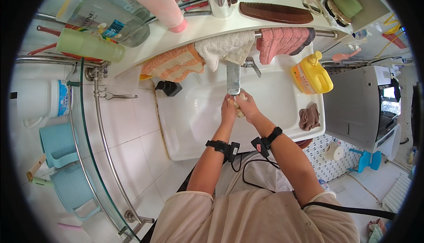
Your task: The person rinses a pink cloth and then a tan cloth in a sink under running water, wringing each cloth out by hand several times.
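Note:
Under the metal faucet over a white washbasin, both my hands grip a bunched cream-coloured cloth. My left hand is on its left side, and my right hand closes on it from the right. Water seems to run onto it from the spout, though the hands partly cover this spot. The faucet's lever points out to the right of the spout. Each wrist wears a black strap with a small module and a cable.
A yellow pump bottle and a crumpled brown cloth sit on the basin's right rim. A black dispenser stands at its left. Orange, white and pink towels hang behind, below a shelf bearing a comb.

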